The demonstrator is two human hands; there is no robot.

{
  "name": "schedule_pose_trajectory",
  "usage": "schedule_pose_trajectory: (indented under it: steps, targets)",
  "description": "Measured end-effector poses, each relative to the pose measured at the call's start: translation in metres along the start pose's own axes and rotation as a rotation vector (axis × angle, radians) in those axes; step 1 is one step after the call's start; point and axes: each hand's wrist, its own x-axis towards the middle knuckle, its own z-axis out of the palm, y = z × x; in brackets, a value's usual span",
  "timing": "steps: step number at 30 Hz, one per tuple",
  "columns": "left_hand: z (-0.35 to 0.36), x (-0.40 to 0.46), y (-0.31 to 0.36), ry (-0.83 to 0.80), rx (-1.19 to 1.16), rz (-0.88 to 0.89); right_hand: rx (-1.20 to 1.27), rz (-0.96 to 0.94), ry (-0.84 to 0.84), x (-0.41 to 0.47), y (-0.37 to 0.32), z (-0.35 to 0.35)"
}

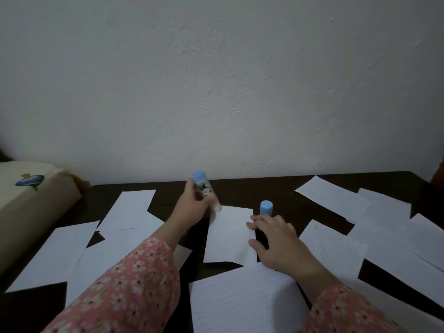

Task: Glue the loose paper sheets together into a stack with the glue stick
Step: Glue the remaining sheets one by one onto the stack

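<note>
Nearest the near edge of the dark surface (pixel 240 188) lies a lined sheet (pixel 242 301), partly under the right forearm, and two floral pink sleeves (pixel 134 284) reach in from that edge. Just beyond, the right hand (pixel 278 243) lies flat with its fingers spread and fairly straight, fingertips pressing the right edge of a small white sheet (pixel 229 234) that sits around the middle of the surface; this hand grasps nothing. Left of that sheet, the left hand (pixel 192 207) has its fingers curled round a glue stick (pixel 205 189), held tilted with its blue base up and toward the far edge and its pale glue end down at the far left corner of the small sheet, touching it or just above it; which one cannot be told. Just past the right hand's fingertips a blue cap (pixel 266 207) stands upright on the surface. Loose white sheets (pixel 127 210) are scattered toward the left edge, some overlapping, and more lined sheets (pixel 334 195) spread toward the right edge and far right corner. Beyond the far edge rises a rough white wall (pixel 216 80), and off the left edge sits a cream cushion (pixel 26 186) with a blue fish design.
</note>
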Motion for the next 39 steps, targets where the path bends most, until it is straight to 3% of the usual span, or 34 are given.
schedule_pose_trajectory:
  steps: [2,5,10,17,23,27,32,35,39]
  targets:
    - [-0.009,-0.004,0.001,0.114,-0.242,-0.053,-0.003,-0.006,0.004,0.000,0.001,0.001]
    - [-0.027,-0.009,0.005,0.217,-0.426,-0.056,-0.001,-0.002,0.003,0.000,0.002,0.002]
    - [-0.051,-0.021,0.010,0.216,-0.656,-0.209,0.019,0.009,0.019,-0.001,0.004,0.004]
    - [-0.051,-0.041,-0.004,0.021,-0.411,-0.378,0.029,0.016,0.044,-0.004,0.007,0.007]
    - [-0.040,-0.056,-0.008,-0.160,-0.441,-0.241,0.000,0.027,0.048,-0.007,0.005,0.006]
    - [-0.033,-0.051,-0.010,-0.035,-0.473,-0.258,-0.013,0.008,0.070,-0.008,0.003,0.002]
    - [-0.031,-0.054,-0.015,0.182,-0.020,-0.091,-0.011,0.026,0.091,-0.009,0.002,0.003]
    - [-0.031,-0.057,-0.023,0.203,0.154,-0.003,-0.002,0.028,0.128,-0.008,0.002,0.004]
    - [-0.028,-0.060,-0.030,0.209,0.199,-0.028,-0.027,0.026,0.141,-0.008,0.000,0.004]
